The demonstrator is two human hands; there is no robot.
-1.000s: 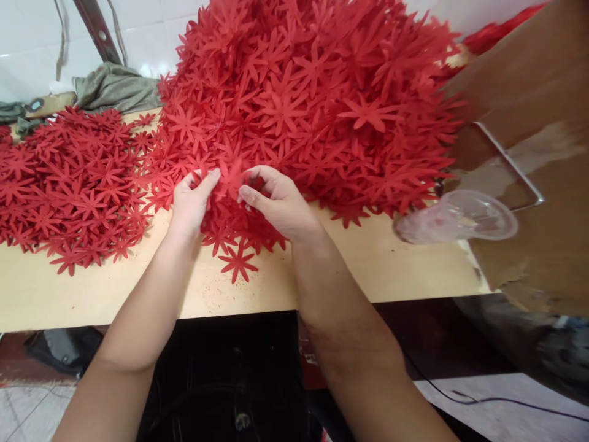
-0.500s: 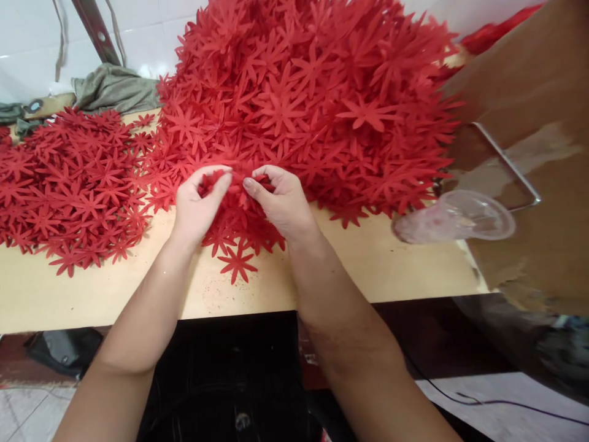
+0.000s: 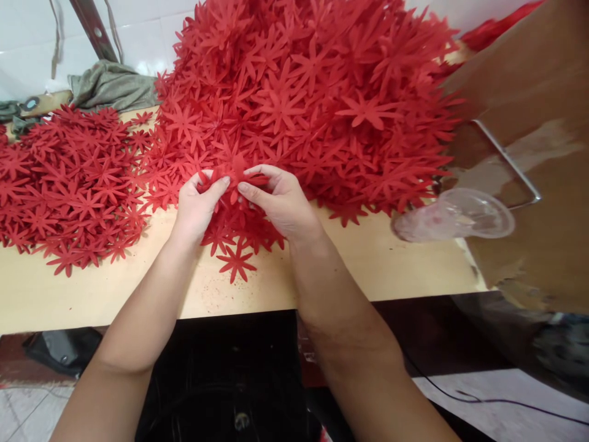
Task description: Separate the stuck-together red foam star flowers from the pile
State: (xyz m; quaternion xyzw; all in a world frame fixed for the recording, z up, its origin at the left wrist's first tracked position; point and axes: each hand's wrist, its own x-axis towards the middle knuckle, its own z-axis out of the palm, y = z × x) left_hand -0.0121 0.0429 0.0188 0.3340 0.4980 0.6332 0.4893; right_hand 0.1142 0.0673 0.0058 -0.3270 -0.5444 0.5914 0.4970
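Note:
Between my two hands is a red flower-shaped piece [image 3: 237, 175] with long narrow petals. My left hand [image 3: 199, 199] pinches its left side between thumb and fingers. From the right, my right hand [image 3: 280, 199] pinches the other side, thumb toward me. Both hands are just in front of a large heap of similar red flower pieces [image 3: 285, 104], and more of them lie under the fingers. One single flower piece [image 3: 237, 261] lies nearest the table's front edge. Whether the hands hold one layer or several, I cannot tell.
A second, lower heap of red flower pieces [image 3: 78, 184] spreads on the left of the wooden table [image 3: 368, 264]. A clear plastic cup [image 3: 460, 215] lies on its side at the right, beside a cardboard box [image 3: 529, 153]. A grey-green cloth [image 3: 113, 86] lies at the back left.
The fingertips have shifted slightly and a flower piece now shows spread between them, where before it was bunched and blurred. My right hand has moved a little to the left.

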